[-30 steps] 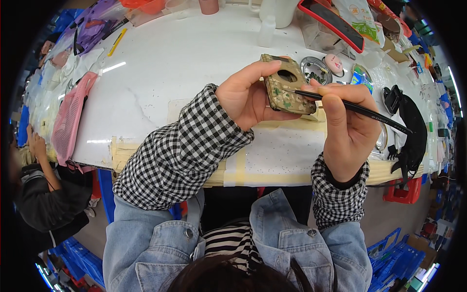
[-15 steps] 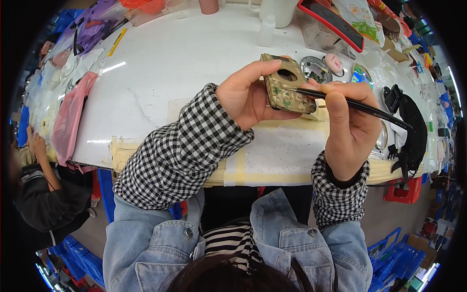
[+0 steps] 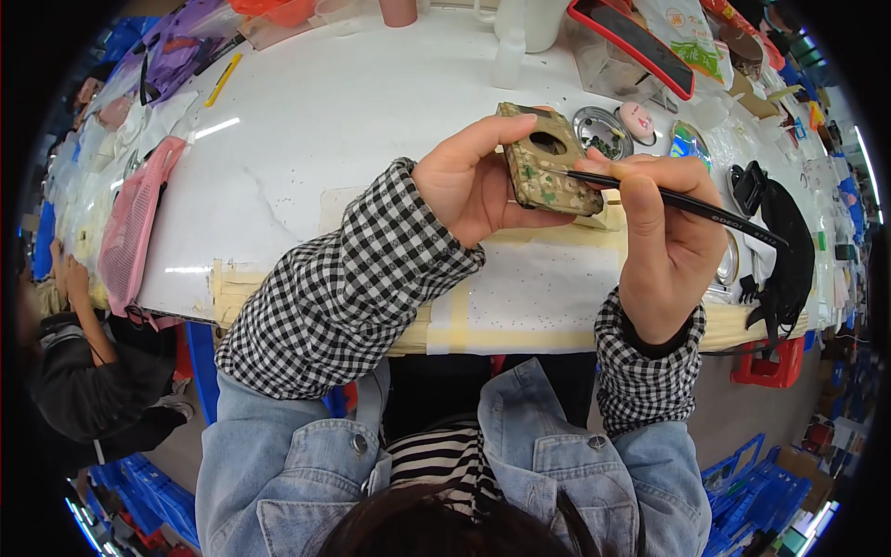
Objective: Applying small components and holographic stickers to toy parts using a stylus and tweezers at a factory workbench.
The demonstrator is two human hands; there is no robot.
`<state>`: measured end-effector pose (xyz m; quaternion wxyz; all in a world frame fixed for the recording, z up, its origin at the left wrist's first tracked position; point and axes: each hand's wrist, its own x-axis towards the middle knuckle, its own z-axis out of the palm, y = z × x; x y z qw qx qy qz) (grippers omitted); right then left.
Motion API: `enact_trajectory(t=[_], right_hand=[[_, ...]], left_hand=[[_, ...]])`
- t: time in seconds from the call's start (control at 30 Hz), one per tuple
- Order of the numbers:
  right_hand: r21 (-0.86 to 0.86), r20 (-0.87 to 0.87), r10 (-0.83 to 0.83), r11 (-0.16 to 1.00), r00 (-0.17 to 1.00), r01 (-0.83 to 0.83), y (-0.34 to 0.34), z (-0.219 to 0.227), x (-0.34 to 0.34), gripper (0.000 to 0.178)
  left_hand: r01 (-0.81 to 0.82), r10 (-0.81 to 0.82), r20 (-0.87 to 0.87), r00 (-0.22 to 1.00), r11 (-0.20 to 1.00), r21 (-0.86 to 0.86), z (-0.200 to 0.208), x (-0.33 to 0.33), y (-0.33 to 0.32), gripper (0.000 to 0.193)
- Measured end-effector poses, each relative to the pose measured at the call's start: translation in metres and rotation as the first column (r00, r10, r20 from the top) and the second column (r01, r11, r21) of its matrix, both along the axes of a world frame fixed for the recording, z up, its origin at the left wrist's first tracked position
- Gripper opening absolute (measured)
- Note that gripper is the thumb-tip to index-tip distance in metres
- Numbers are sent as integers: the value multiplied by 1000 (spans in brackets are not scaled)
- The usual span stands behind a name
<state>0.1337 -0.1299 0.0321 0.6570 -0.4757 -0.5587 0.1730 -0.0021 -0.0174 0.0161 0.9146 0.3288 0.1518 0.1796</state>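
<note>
My left hand (image 3: 469, 181) is closed round a camouflage-patterned case (image 3: 554, 176), thumb on its upper edge and fingers beneath. The case is a rounded rectangle in green, tan and brown, with a dark oval opening. It is held tilted above the table. My right hand (image 3: 673, 237) pinches a slim black pen-like tool (image 3: 687, 202) between thumb and fingers. Its fine tip meets the lower face of the case; whether it is a brush or tweezers I cannot make out. Behind my right fingers sits a round metal dish (image 3: 585, 121) with small dark green pieces.
White paper (image 3: 534, 297) with scattered tiny dots is taped at the near edge. A red-rimmed phone (image 3: 640, 46) rests on a clear box at the back right, near a white jug (image 3: 538, 20). A pink mesh bag (image 3: 139, 223) and yellow cutter (image 3: 223, 80) lie left. Another person's arm (image 3: 88, 311) shows.
My hands, the case and the tool stay almost in place. At the far left, the other person's lower body has shifted slightly.
</note>
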Motion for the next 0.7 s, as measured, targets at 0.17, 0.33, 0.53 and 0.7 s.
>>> enact_trajectory(t=[0.17,0.33,0.53,0.7], right_hand=[[0,-3,11,1000,1000,-11,0,0,-1,11],[-4,-6,11,1000,1000,-11,0,-1,-1,11],[-3,2,-1,1000,1000,1,0,0,-1,11],[12,5,-2,1000,1000,2,0,1,-1,11]], left_hand=[[-1,1,-9,1000,1000,1,0,0,0,43],[7,-7,-5,1000,1000,0,0,-1,0,43],[-3,3,-21,1000,1000,7,3,0,-2,43],[8,-8,-11,1000,1000,17,2,0,-1,43]])
